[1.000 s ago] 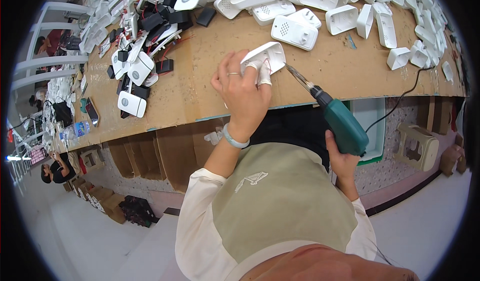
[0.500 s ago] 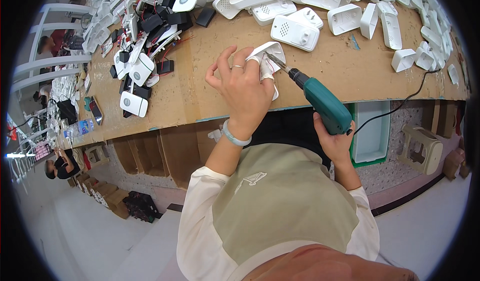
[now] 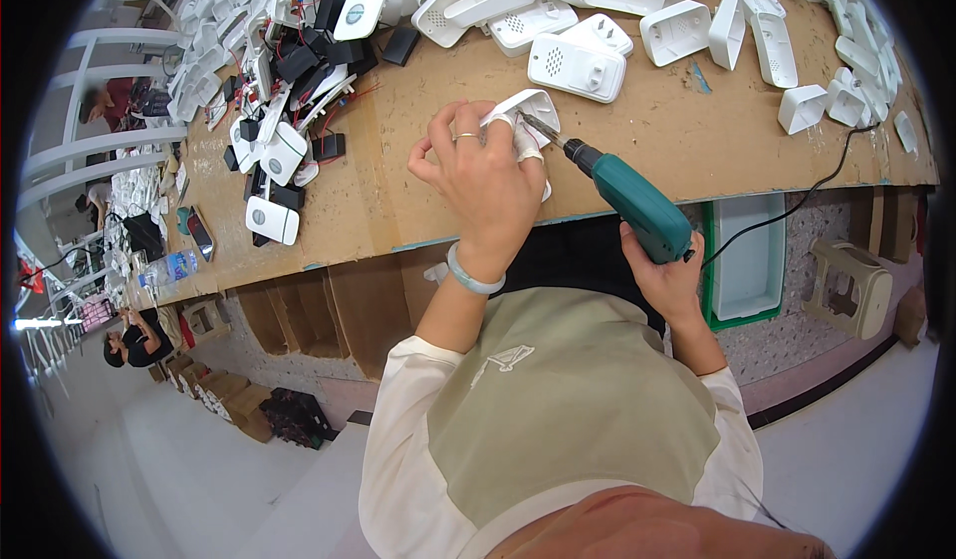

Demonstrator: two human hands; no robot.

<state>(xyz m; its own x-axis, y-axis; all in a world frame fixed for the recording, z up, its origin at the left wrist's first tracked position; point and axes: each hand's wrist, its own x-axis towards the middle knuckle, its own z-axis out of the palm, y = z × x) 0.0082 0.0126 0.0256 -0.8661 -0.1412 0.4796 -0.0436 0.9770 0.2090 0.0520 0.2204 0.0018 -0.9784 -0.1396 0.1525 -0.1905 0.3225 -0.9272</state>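
Note:
My left hand [image 3: 486, 176] is closed around a white plastic casing [image 3: 541, 103] near the table's front edge. White wraps cover some of its fingertips, and its palm and fingers hide much of the casing. My right hand [image 3: 665, 272] grips the rear of a teal corded electric screwdriver [image 3: 642, 206]. The tool slants up and left, its metal bit reaching into the open side of the casing beside my left fingers. Whether the bit touches a screw cannot be made out.
Many white casings [image 3: 677, 31] lie across the table's [image 3: 398, 176] far and right sides. White units with black boxes and red wires [image 3: 284, 151] heap at the left. The tool's cord [image 3: 787, 219] trails right. Below stand a green-rimmed tray [image 3: 752, 260], cardboard boxes [image 3: 373, 300] and a stool [image 3: 846, 285].
The view has shifted slightly. My right hand and the screwdriver sit a little farther left, with the bit still at the casing. My left hand keeps its hold.

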